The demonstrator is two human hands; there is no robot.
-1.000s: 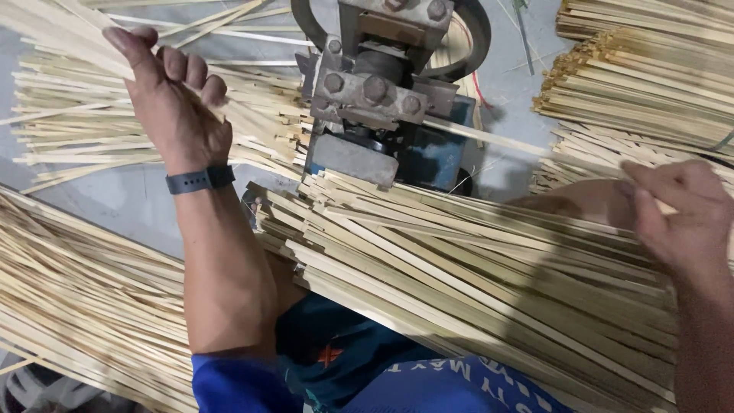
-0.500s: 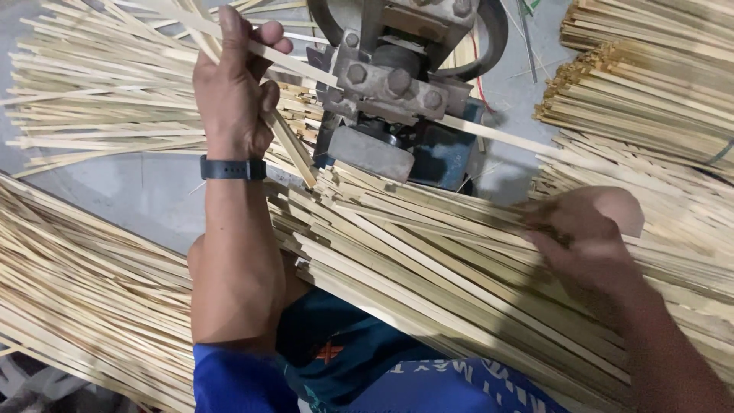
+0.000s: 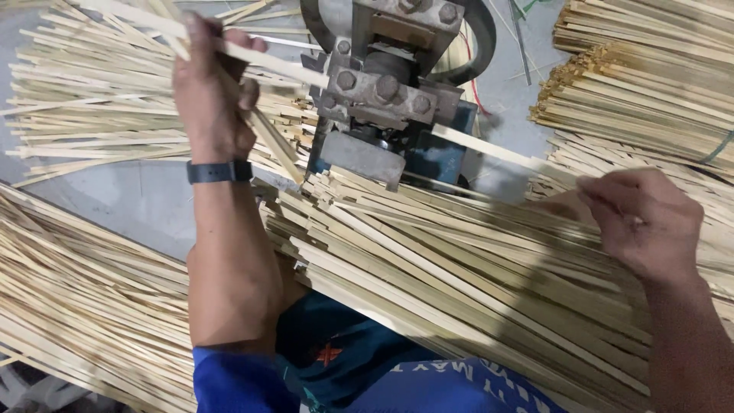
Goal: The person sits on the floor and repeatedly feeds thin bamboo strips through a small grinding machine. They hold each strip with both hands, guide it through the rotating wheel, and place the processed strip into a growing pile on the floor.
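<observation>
My left hand (image 3: pixel 210 95), with a dark band on the wrist, is closed around thin bamboo strips (image 3: pixel 138 19) that come out of the far left side of a grey metal machine (image 3: pixel 382 92). My right hand (image 3: pixel 646 222) pinches a single bamboo strip (image 3: pixel 489 149) that runs into the machine's right side. A thick stack of pale bamboo strips (image 3: pixel 459 275) lies across my lap, under my right hand.
Loose split strips are heaped on the grey floor at the upper left (image 3: pixel 84 122). Another long pile (image 3: pixel 69 306) lies at the lower left. Tied bundles of strips (image 3: pixel 650 84) sit at the upper right. A blue base (image 3: pixel 436 157) is under the machine.
My left hand went from open above the far pile to closed on the strips leaving the machine. My right hand moved left and back right along the stack, now holding one strip.
</observation>
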